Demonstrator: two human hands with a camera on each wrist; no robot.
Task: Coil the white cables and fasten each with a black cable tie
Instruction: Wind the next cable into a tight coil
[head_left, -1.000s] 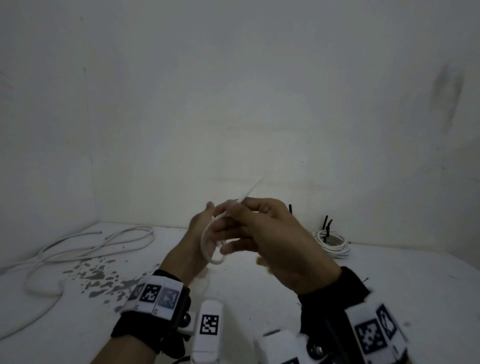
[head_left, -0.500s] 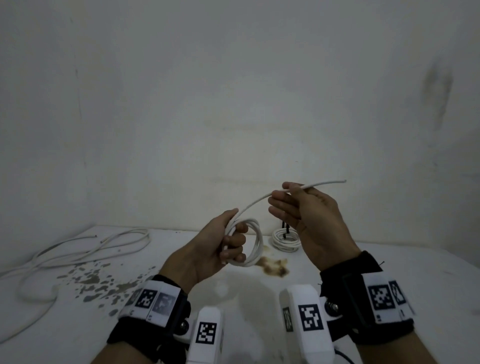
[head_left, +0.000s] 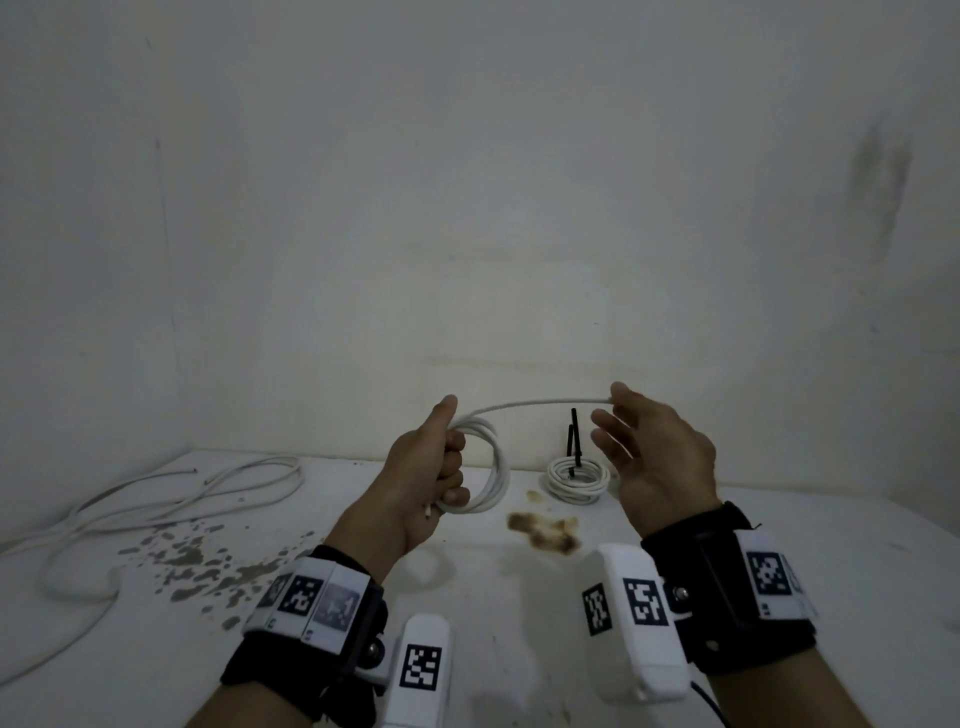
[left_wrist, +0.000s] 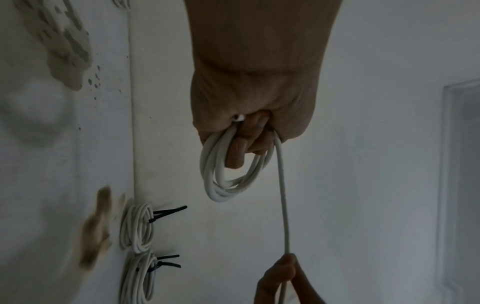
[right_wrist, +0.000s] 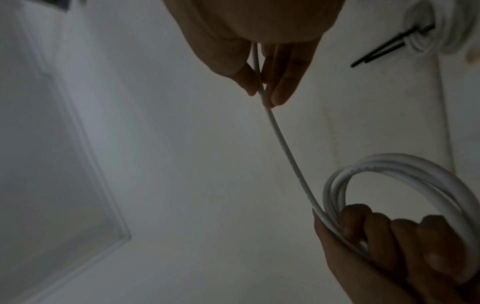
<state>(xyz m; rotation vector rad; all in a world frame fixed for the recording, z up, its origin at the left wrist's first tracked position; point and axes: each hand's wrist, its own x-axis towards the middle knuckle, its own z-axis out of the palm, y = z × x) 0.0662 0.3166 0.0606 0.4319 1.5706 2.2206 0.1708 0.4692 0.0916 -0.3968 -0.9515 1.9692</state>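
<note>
My left hand grips a small coil of white cable held above the table; its loops hang below the curled fingers in the left wrist view. The coil's free tail runs right to my right hand, which pinches it between thumb and fingertips, the other fingers spread. On the table by the wall lies a finished white coil bound with black cable ties. The left wrist view shows two such tied coils.
A long loose white cable sprawls over the table's left side. Grey paint flecks and a brown stain mark the white table. The wall stands close behind the coils.
My hands have drawn apart: the right hand slid rightwards along the tail, pulling it out nearly level, while the left hand keeps the coil. The head view has shifted slightly.
</note>
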